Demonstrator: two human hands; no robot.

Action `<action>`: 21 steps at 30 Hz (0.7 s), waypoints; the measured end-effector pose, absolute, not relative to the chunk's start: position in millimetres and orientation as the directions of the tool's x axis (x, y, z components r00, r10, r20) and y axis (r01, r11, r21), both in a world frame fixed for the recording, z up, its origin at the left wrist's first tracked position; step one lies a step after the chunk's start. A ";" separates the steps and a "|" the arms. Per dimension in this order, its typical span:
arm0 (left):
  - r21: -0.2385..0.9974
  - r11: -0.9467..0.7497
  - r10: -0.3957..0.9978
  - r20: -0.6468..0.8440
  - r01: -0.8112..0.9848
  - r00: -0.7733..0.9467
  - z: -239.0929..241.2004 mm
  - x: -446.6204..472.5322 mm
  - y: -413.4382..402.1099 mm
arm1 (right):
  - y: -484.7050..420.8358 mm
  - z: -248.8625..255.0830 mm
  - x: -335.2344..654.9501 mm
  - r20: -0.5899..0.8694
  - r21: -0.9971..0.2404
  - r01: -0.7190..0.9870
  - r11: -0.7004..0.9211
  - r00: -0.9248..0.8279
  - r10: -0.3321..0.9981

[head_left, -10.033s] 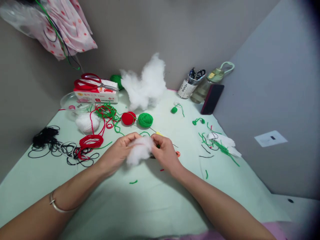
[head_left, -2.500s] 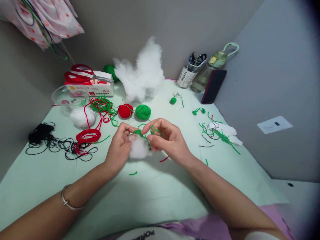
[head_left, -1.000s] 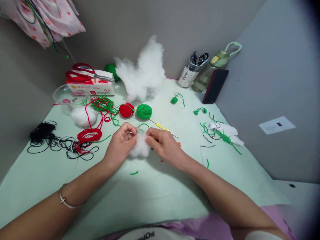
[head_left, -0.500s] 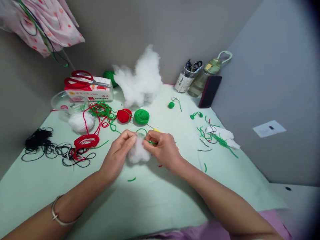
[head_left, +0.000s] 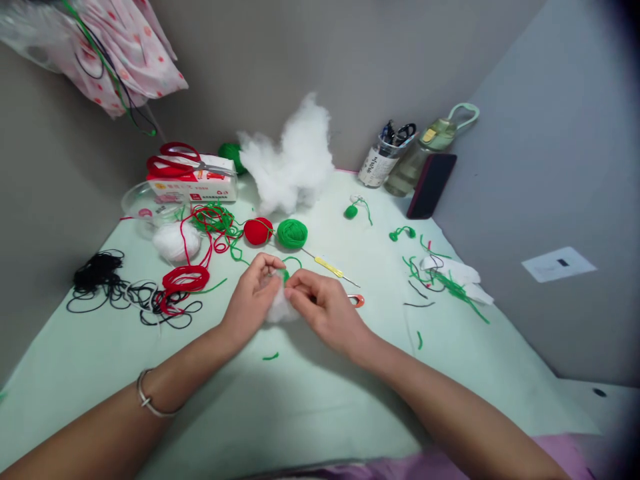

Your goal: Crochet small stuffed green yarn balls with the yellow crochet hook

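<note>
A small tuft of white stuffing (head_left: 280,312) hangs between my hands above the table, with a bit of green crocheted piece (head_left: 285,274) at its top. My left hand (head_left: 253,292) is closed around the left side of both. With its fingertips pinched together, my right hand (head_left: 327,305) presses at the tuft's right edge, just under the green piece. Exactly what lies between those fingertips is hidden. To the right of that hand lie a yellow-handled crochet hook (head_left: 329,267) and an orange stitch marker (head_left: 357,301). A green yarn ball (head_left: 293,234) sits behind my hands.
A large heap of stuffing (head_left: 290,163) stands at the back. On the left are a red yarn ball (head_left: 258,231), a white yarn ball (head_left: 175,241), tangled black cord (head_left: 97,277) and red scissors (head_left: 175,160) on a box. A bottle (head_left: 404,170), phone (head_left: 432,187) and yarn scraps (head_left: 445,273) occupy the right.
The view has swung slightly left. My hands have turned a little, covering more of the stuffing, and the crochet hook and orange marker now show beside my right hand.
</note>
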State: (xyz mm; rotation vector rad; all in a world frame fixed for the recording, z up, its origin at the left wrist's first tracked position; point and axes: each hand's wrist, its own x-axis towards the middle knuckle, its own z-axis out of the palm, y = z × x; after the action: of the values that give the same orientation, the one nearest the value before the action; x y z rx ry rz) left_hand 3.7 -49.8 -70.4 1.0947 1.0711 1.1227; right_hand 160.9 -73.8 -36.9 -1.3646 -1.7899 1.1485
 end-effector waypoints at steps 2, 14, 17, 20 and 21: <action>0.978 0.137 0.983 -0.115 -0.155 0.147 -69.9 3.0 -51.6 | -68.5 -37.2 166.8 0.048 -0.873 0.454 0.175 -0.277 0.960; 0.913 0.309 0.940 -0.250 -0.268 0.233 -62.3 5.8 -58.6 | -65.8 -29.5 174.2 0.073 -0.947 0.281 0.153 -0.277 0.958; 0.895 0.339 0.936 -0.290 -0.291 0.200 -56.7 3.6 -59.4 | -63.8 -36.6 175.5 0.099 -0.780 0.559 0.281 -0.333 0.938; 0.881 0.356 0.932 -0.313 -0.311 0.181 -53.5 3.8 -60.7 | -62.5 -42.4 173.9 0.135 -0.722 0.599 0.346 -0.369 0.920; 0.878 0.360 0.931 -0.317 -0.317 0.180 -53.3 4.6 -61.5 | -62.2 -43.6 172.9 0.144 -0.731 0.591 0.341 -0.354 0.924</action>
State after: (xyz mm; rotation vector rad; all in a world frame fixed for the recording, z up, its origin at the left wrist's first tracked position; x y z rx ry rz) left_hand 4.6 -61.5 -53.3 0.7586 1.0129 1.0132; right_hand 172.9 -62.2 -43.6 -1.3200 -2.0578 0.7878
